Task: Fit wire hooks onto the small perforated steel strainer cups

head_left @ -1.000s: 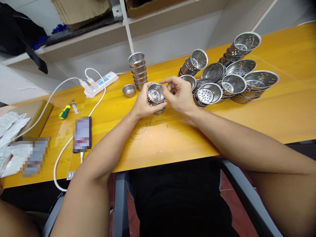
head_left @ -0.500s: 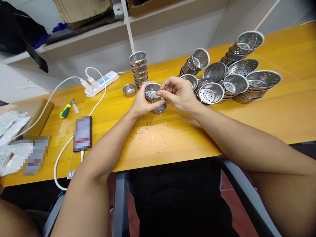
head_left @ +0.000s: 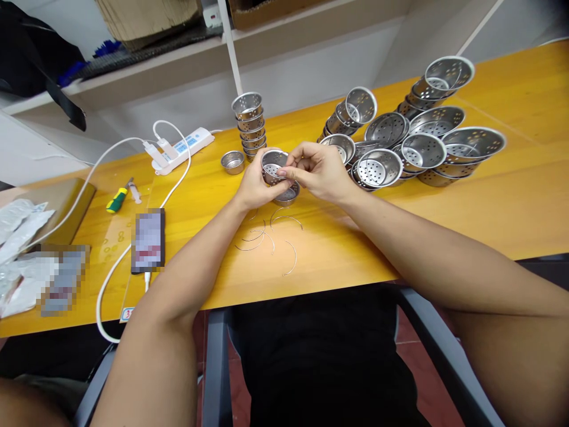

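Note:
A small perforated metal cup is gripped in my left hand, its open mouth tilted up toward me. At the cup's right rim, the thumb and forefinger of my right hand are pinched together; what they hold, if anything, is too small to make out. Just below the held cup stands another metal cup, partly covered by my left thumb. Several thin curved wires lie scattered on the table nearer to me.
A stack of perforated cups and a single cup stand behind my left hand. More nested strainer cups crowd the right. A power strip, phone, green-handled screwdriver and plastic bags are at left.
My right hand has dipped slightly along the cup's rim, its fingers still pinched. My left hand keeps the cup in nearly the same place.

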A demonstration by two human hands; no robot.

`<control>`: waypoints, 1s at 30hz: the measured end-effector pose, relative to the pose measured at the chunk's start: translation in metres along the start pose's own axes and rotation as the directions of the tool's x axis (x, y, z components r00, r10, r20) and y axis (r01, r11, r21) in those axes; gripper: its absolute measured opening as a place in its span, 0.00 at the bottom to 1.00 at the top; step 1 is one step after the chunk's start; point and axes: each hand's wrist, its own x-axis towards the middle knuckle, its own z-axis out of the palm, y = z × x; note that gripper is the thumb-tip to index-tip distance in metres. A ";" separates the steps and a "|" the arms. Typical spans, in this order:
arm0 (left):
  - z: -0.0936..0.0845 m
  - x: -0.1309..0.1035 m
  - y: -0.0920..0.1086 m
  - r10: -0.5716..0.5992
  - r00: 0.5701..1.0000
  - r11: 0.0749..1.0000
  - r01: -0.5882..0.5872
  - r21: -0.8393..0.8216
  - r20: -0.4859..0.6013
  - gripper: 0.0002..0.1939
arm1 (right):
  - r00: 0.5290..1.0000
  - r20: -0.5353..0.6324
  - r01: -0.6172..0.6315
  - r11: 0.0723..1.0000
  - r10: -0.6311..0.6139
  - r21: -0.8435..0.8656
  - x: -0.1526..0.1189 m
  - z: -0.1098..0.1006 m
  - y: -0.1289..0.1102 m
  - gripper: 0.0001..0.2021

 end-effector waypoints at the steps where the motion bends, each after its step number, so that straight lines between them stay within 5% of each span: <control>1: 0.000 0.000 0.000 0.001 1.000 1.000 -0.001 -0.002 -0.004 0.40 | 1.000 0.002 -0.002 1.000 0.002 -0.006 0.000 0.000 0.000 0.34; 6: 0.001 0.000 -0.001 -0.003 1.000 1.000 0.003 -0.015 -0.016 0.41 | 0.999 0.026 0.023 1.000 -0.022 -0.005 -0.001 -0.001 0.001 0.32; 12: -0.002 -0.003 -0.018 -0.038 0.997 0.999 0.038 0.002 -0.060 0.45 | 0.983 -0.097 0.130 0.969 -0.153 -0.212 -0.004 -0.003 0.005 0.24; 25: -0.002 -0.003 -0.013 0.004 0.996 0.999 -0.001 0.037 -0.092 0.48 | 0.976 0.154 0.204 0.900 -0.156 -0.385 -0.011 0.000 0.009 0.27; 30: 0.000 -0.003 -0.016 0.014 0.994 0.999 -0.009 0.050 -0.110 0.47 | 0.977 0.117 0.211 0.895 -0.179 -0.393 -0.013 0.001 0.014 0.29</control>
